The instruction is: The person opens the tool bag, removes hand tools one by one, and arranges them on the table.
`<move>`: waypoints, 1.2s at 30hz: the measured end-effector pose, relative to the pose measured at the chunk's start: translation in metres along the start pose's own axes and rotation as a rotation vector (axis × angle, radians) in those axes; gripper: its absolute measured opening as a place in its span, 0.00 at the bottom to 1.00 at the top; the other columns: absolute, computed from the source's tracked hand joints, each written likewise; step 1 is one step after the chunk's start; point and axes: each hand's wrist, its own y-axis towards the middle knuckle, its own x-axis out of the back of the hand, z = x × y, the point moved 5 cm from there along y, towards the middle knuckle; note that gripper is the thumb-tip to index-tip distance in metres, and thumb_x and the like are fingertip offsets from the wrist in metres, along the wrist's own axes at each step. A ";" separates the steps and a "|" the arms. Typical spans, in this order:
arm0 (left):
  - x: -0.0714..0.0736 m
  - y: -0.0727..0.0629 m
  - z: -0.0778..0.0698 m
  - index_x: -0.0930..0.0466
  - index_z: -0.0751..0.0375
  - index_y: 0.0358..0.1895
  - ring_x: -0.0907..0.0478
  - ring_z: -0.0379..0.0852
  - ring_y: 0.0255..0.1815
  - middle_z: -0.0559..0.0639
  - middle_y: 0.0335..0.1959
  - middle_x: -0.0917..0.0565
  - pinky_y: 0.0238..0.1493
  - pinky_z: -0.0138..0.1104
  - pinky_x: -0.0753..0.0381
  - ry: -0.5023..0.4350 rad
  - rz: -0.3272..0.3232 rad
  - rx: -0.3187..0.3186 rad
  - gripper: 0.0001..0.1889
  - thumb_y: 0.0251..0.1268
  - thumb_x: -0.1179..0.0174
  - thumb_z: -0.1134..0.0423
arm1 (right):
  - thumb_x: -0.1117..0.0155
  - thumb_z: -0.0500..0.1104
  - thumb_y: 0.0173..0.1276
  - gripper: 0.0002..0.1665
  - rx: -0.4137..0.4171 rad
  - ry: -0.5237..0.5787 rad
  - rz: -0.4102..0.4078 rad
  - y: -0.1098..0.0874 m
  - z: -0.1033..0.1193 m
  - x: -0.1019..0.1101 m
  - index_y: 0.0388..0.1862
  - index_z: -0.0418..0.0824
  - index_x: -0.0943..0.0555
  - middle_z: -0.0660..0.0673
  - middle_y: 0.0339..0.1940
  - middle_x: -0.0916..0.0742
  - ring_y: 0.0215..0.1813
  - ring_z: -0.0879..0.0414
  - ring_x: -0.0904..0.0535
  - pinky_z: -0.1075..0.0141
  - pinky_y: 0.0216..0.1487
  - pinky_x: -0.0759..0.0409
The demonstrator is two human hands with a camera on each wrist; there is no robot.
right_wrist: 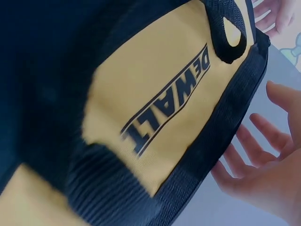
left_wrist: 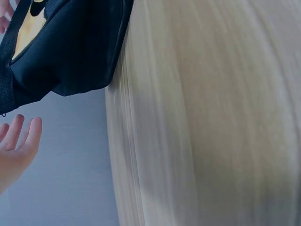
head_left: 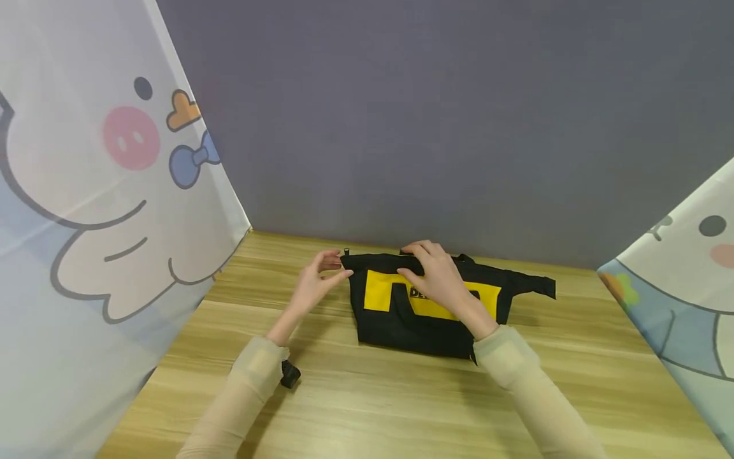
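A black and yellow DEWALT tool bag (head_left: 415, 335) stands on the wooden table, its lettering upside down in the right wrist view. My left hand (head_left: 322, 275) is at the bag's top left corner, thumb and fingers apart, beside a small zipper pull (head_left: 346, 252). In the left wrist view, a gap shows between the left hand (left_wrist: 19, 153) and the bag. Over the top edge reaches my right hand (head_left: 437, 274). From the right wrist, the fingers of that right hand (right_wrist: 270, 155) lie loosely behind the top band, with the thumb held away.
A black zipper end (head_left: 536, 285) sticks out at the bag's right. Web handles (head_left: 401, 299) hang down its front. Behind the table rises a grey wall (head_left: 436, 127); cartoon-printed cloths (head_left: 115, 210) flank both sides. A small black object (head_left: 290, 375) shows beside the left sleeve.
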 end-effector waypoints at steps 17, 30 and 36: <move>-0.013 0.002 0.002 0.30 0.62 0.66 0.19 0.61 0.58 0.63 0.58 0.20 0.54 0.47 0.16 0.030 0.011 -0.052 0.27 0.66 0.35 0.59 | 0.34 0.52 0.69 0.22 0.016 0.006 0.104 0.034 0.029 -0.040 0.56 0.40 0.18 0.41 0.56 0.16 0.56 0.43 0.20 0.48 0.57 0.20; -0.018 -0.002 0.010 0.30 0.64 0.66 0.20 0.60 0.58 0.63 0.59 0.20 0.57 0.49 0.18 0.035 0.012 -0.075 0.27 0.67 0.35 0.58 | 0.35 0.53 0.70 0.17 0.003 -0.024 0.135 0.047 0.048 -0.059 0.48 0.44 0.15 0.43 0.52 0.15 0.51 0.46 0.19 0.53 0.51 0.18; -0.018 -0.001 0.009 0.30 0.64 0.66 0.19 0.61 0.57 0.64 0.60 0.21 0.54 0.46 0.15 0.036 0.023 -0.081 0.27 0.67 0.36 0.60 | 0.37 0.55 0.71 0.17 -0.055 -0.016 0.150 0.056 0.053 -0.065 0.44 0.44 0.13 0.42 0.52 0.15 0.51 0.45 0.19 0.53 0.50 0.17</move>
